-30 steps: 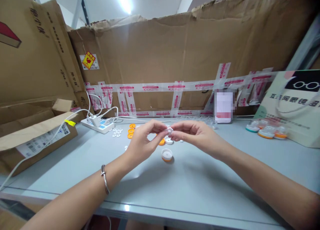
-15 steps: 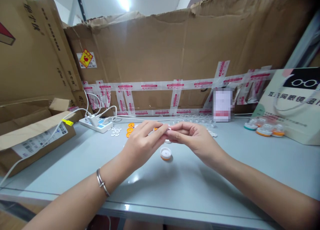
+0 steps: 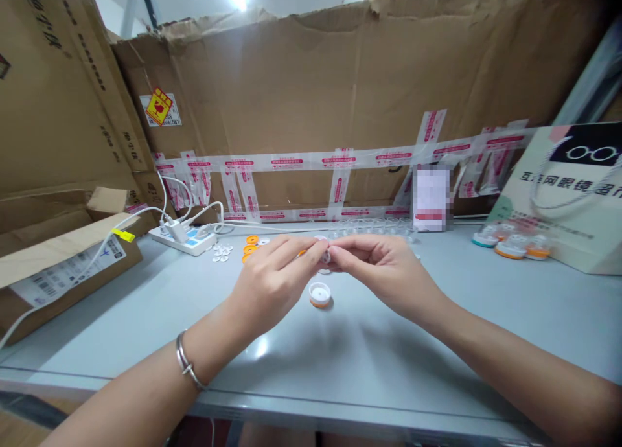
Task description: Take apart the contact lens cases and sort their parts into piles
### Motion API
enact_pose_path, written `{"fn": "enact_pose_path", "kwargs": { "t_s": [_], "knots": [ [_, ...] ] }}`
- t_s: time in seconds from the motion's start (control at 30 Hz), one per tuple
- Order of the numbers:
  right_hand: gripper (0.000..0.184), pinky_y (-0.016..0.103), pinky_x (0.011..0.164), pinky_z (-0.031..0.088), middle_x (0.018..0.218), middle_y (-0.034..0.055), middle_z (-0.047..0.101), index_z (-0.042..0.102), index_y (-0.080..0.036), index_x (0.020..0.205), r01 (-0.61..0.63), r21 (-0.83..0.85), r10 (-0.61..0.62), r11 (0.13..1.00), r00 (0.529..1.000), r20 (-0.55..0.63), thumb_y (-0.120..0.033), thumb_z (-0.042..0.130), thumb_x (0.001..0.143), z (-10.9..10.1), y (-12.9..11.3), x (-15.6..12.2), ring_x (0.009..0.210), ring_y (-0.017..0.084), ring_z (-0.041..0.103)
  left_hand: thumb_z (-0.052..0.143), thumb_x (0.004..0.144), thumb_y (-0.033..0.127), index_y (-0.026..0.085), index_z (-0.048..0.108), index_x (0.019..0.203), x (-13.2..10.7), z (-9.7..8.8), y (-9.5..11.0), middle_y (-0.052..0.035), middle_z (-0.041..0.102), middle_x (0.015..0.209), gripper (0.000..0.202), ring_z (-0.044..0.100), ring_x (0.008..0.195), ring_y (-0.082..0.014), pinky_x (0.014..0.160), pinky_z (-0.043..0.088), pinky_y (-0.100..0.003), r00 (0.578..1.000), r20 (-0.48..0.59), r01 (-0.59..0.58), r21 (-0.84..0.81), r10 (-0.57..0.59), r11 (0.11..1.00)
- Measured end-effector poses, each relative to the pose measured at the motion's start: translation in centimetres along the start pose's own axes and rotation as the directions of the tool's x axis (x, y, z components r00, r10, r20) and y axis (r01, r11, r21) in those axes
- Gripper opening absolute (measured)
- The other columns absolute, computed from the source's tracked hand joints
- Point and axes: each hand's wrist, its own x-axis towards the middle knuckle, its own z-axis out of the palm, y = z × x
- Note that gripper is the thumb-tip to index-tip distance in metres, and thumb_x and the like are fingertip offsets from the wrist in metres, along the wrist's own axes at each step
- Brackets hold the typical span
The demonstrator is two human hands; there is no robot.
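My left hand (image 3: 275, 278) and my right hand (image 3: 383, 262) meet fingertip to fingertip above the grey table. Pinched between them is a small whitish round piece (image 3: 326, 256), mostly covered by the fingers, so its exact kind is unclear. Just below the hands stands a round white cup-shaped part with an orange base (image 3: 319, 294), its open side facing up. Another white part shows partly behind the fingertips. Beyond my left hand lie orange rings (image 3: 250, 249), and left of them several small white discs (image 3: 222, 252).
A white power strip (image 3: 182, 238) with plugs and cables sits at the back left, beside an open cardboard box (image 3: 72, 265). Clear round parts (image 3: 369, 228) line the back. At right, finished-looking orange and teal-based pieces (image 3: 515, 245) stand before a paper bag (image 3: 558, 207).
Both hands stay together over the table, with the fingertips slightly shifted around the small piece, which now shows a little more. The whole view has moved slightly.
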Motion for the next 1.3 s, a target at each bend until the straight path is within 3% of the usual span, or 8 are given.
{"fn": "enact_pose_path", "kwargs": {
  "t_s": [0.17,0.37,0.57,0.9,1.13,1.3],
  "knots": [
    [0.017,0.030,0.069,0.054,0.072,0.0024,0.069,0.071,-0.018,0.081,-0.025,-0.193,0.016,0.981,0.999,-0.050,-0.029,0.060,0.072,0.0,1.0,0.2,0.070,0.017,0.065,0.050,0.081,0.008,0.009,0.056,0.095,-0.4,0.4,0.4,-0.0087,0.063,0.085,0.015,0.055,0.074,-0.0148,0.066,0.048,-0.028,0.994,0.088,-0.062,0.058,0.057,0.996],
    [0.022,0.030,0.072,0.055,0.080,0.0032,0.070,0.070,-0.018,0.089,-0.010,-0.121,0.005,0.993,0.999,-0.045,-0.028,0.057,0.074,0.2,1.3,0.4,0.075,0.017,0.066,0.050,0.084,0.014,0.014,0.056,0.092,-0.2,0.7,-0.1,-0.0053,0.062,0.086,0.011,0.056,0.077,-0.0128,0.068,0.048,-0.026,0.995,0.060,0.083,-0.050,-0.080,0.995],
    [0.024,0.033,0.077,0.055,0.088,0.0014,0.070,0.069,-0.022,0.095,0.026,-0.161,-0.034,0.987,0.998,-0.050,-0.026,0.056,0.075,0.3,1.1,0.1,0.081,0.018,0.065,0.052,0.081,0.012,0.014,0.056,0.095,-0.4,0.6,-0.3,-0.0046,0.063,0.083,0.015,0.052,0.072,-0.0137,0.065,0.046,-0.027,0.996,0.088,0.015,0.080,-0.022,0.997],
    [0.023,0.037,0.077,0.054,0.084,0.0022,0.071,0.070,-0.023,0.093,-0.001,-0.033,0.000,0.999,1.000,-0.030,-0.030,0.058,0.074,0.1,1.4,0.4,0.080,0.019,0.065,0.051,0.081,0.009,0.011,0.051,0.101,-0.9,0.7,-0.5,-0.0071,0.062,0.084,0.020,0.053,0.072,-0.0144,0.066,0.047,-0.028,0.996,0.051,-0.086,0.132,0.079,0.988],
    [0.022,0.034,0.078,0.052,0.081,0.0018,0.071,0.071,-0.023,0.088,-0.084,0.052,0.084,0.995,0.996,0.004,-0.033,0.064,0.070,-0.2,1.8,0.7,0.080,0.017,0.064,0.052,0.080,0.008,0.009,0.053,0.098,-1.0,0.8,-0.4,-0.0078,0.062,0.083,0.018,0.052,0.070,-0.0144,0.064,0.048,-0.027,0.995,0.061,-0.083,0.139,0.075,0.987],
    [0.023,0.031,0.076,0.052,0.073,0.0018,0.070,0.072,-0.020,0.082,-0.188,0.164,0.193,0.968,0.981,-0.011,-0.035,0.068,0.065,-0.1,1.8,0.9,0.072,0.014,0.064,0.052,0.081,0.010,0.014,0.055,0.097,-0.8,1.0,-0.5,-0.0049,0.064,0.085,0.017,0.054,0.072,-0.0129,0.066,0.047,-0.026,0.999,0.035,-0.020,0.063,0.018,0.998]
  ]
}}
